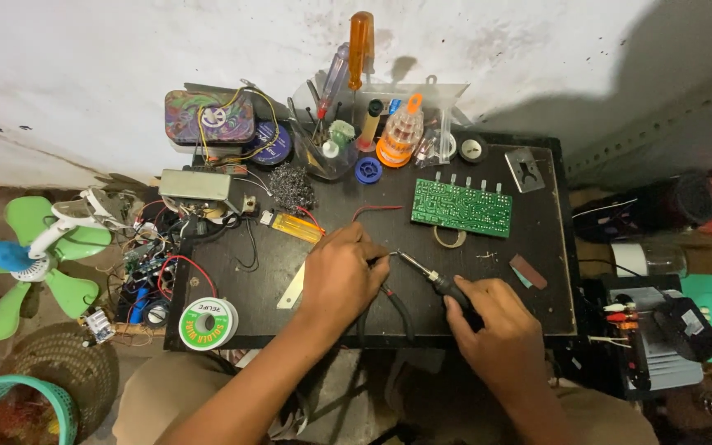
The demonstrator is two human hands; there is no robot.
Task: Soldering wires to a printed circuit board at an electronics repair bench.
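You held the soldering iron [437,282] in your right hand [496,330], fingers curled round its dark handle, its tip meeting a thin wire [379,261] pinched in your left hand [338,276]; whether tip and wire truly touched was hard to tell. Beyond both hands lay a green circuit board [461,207]. Left of your left hand sat a solder spool [208,323].
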